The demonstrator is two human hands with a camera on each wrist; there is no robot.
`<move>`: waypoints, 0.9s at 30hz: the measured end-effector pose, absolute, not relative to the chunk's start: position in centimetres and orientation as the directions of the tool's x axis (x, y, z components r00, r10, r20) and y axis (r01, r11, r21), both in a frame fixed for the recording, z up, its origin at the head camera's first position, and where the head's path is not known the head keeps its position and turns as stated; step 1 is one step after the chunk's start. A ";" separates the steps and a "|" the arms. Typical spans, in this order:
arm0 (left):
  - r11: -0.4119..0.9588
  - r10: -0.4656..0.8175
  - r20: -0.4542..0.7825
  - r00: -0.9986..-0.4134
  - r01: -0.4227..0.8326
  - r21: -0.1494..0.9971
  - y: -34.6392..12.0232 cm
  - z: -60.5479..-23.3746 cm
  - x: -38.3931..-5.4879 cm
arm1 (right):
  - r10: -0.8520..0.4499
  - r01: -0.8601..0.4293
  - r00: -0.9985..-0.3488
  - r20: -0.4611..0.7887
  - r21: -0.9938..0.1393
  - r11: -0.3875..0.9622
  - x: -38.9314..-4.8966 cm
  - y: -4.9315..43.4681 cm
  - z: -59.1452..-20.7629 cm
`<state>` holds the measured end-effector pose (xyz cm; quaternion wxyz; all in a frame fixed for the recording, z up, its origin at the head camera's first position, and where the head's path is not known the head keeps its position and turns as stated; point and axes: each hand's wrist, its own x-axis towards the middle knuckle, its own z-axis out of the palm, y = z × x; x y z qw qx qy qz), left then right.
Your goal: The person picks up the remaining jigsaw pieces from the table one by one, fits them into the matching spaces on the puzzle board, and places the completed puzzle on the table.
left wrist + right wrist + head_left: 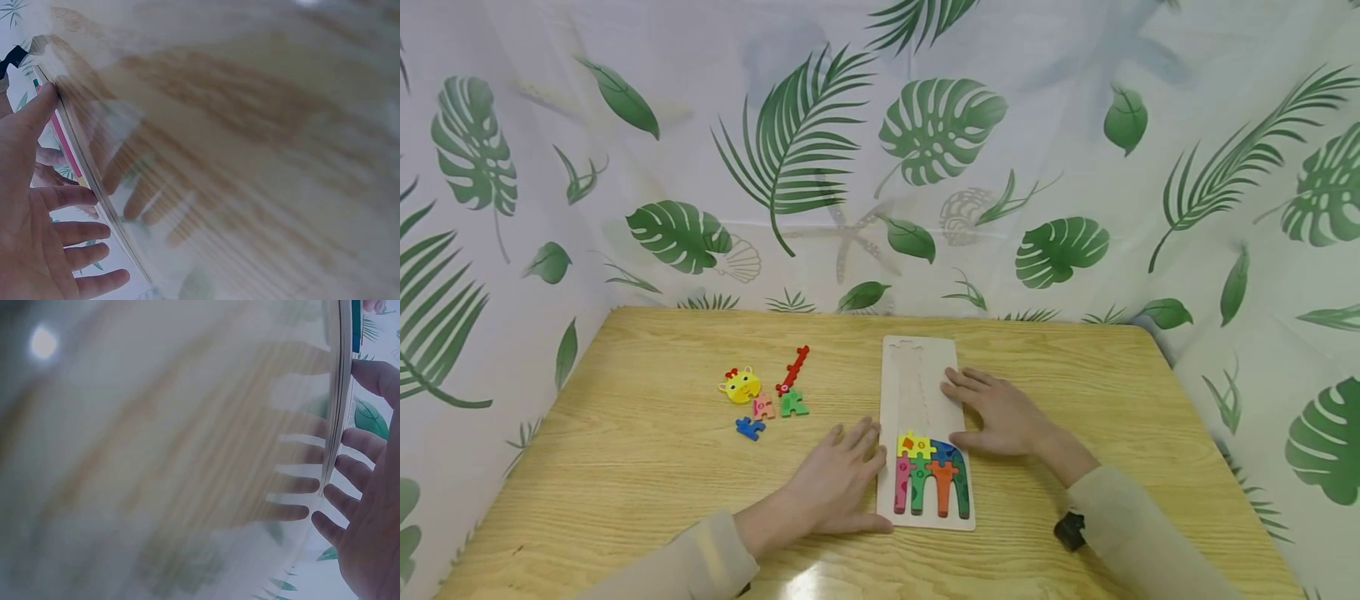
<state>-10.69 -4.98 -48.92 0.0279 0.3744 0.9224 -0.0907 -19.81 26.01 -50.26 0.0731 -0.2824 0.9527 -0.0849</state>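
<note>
A pale wooden puzzle board (908,383) lies lengthwise on the table. Its lower part holds fitted pieces: a yellow one (914,447), a blue one (942,452), and pink, green and orange legs. The upper recess is bare. My left hand (838,477) lies along the board's left side with fingers spread, thumb near the lower left corner. On the opposite side, my right hand (1003,415) touches the right edge with its fingertips and thumb. Both wrist views show straight fingers against the board's edge, neither hand curled round it.
Left of the board lie loose pieces: a yellow animal head (742,387), a long red piece (795,369), a pink piece (763,407), a green piece (793,403) and a blue piece (749,428). A leaf-printed curtain (850,150) surrounds the wooden table (647,375).
</note>
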 end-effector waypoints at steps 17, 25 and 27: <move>0.702 0.688 -0.121 -0.716 0.698 -0.144 -5.4 -48.9 -10.5 | -0.572 -0.552 -0.815 -0.097 -0.176 0.815 -19.7 25.3 -49.7; 0.710 0.683 -0.120 -0.720 0.694 -0.117 -5.5 -49.2 -10.5 | -0.579 -0.559 -0.810 -0.094 -0.175 0.810 -19.5 25.9 -49.6; 0.710 0.684 -0.115 -0.720 0.694 -0.121 -5.5 -49.2 -10.5 | -0.580 -0.561 -0.809 -0.099 -0.167 0.811 -19.4 26.0 -49.6</move>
